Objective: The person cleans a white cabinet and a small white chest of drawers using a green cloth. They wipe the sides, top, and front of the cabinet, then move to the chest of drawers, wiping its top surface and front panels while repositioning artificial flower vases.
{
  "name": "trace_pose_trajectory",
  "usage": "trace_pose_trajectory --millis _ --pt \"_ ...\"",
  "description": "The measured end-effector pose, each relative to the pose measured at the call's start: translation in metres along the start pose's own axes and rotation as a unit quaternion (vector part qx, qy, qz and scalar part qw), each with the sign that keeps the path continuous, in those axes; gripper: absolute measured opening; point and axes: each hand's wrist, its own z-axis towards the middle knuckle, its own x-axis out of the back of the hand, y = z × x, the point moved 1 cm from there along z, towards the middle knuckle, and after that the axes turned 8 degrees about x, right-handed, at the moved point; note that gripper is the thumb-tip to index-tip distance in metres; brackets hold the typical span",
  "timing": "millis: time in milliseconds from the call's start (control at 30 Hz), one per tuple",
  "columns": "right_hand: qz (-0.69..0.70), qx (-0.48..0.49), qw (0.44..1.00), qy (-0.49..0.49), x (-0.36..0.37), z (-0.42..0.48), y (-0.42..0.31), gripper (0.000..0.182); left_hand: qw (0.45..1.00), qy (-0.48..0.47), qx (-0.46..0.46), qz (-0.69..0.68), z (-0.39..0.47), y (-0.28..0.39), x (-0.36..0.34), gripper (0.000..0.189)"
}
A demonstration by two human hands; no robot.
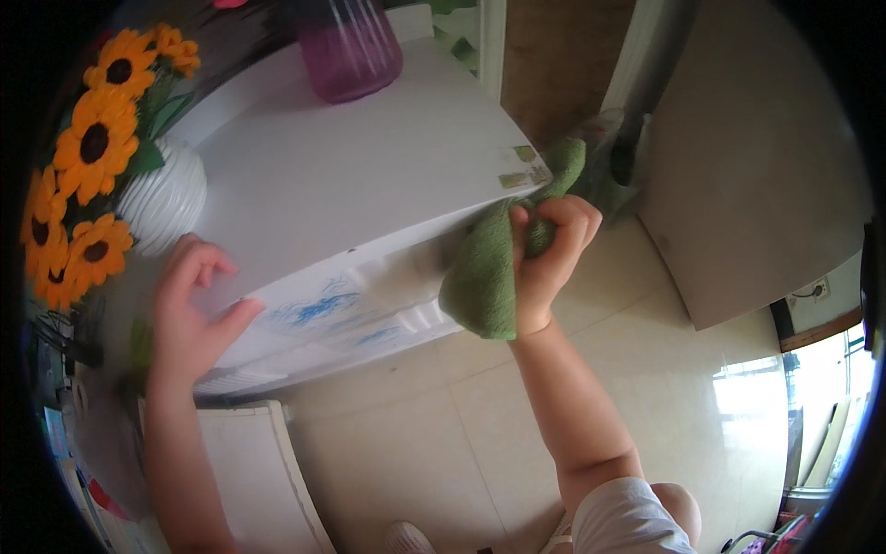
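My right hand (pixel 554 256) is closed on a bunched green cloth (pixel 481 277) at the right front corner of a white cabinet (pixel 346 173). Part of the cloth hangs down beside my wrist, and another part sticks up past the fingers near the corner. Over the cabinet's left front edge is my left hand (pixel 201 298), its thumb and curled fingers apart with nothing between them. Whether it touches the cabinet I cannot tell. Blue scribbles (pixel 318 308) mark the cabinet's front, and worn stickers (pixel 516 180) sit near its right corner.
A purple glass vase (pixel 349 55) stands at the cabinet's back. On the left is a ribbed white vase (pixel 169 194) with artificial sunflowers (pixel 93 143). A white box-like piece (pixel 242 471) stands below my left hand. A large grey-brown panel (pixel 754 166) rises at right, beside a plastic bag (pixel 602 166).
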Motion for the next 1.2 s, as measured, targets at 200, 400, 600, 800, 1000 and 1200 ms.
trace_pose_trajectory --millis 200,400,600,800,1000,1200 --pt "0.084 -0.321 0.939 0.09 0.037 0.001 0.078 0.018 0.999 0.003 -0.016 -0.05 0.005 0.003 -0.001 0.038" --pt "0.032 -0.135 0.989 0.043 0.031 0.0 0.011 0.019 1.0 0.015 -0.015 -0.012 0.002 -0.002 0.001 0.038" --pt "-0.07 -0.039 0.997 0.007 -0.004 0.006 -0.026 0.022 1.0 -0.003 0.011 -0.015 0.003 0.0 0.001 0.038" --pt "-0.027 0.036 0.992 -0.118 -0.04 -0.036 -0.097 0.018 1.0 -0.011 -0.01 -0.001 0.008 0.003 -0.003 0.034" --pt "-0.045 0.02 0.998 -0.044 -0.007 -0.001 -0.038 0.023 0.993 0.022 -0.113 -0.018 -0.006 -0.014 0.014 0.017" --pt "-0.062 0.033 0.997 -0.031 -0.024 -0.015 -0.061 0.018 0.935 0.287 -0.071 -0.196 -0.083 -0.007 -0.018 0.004"
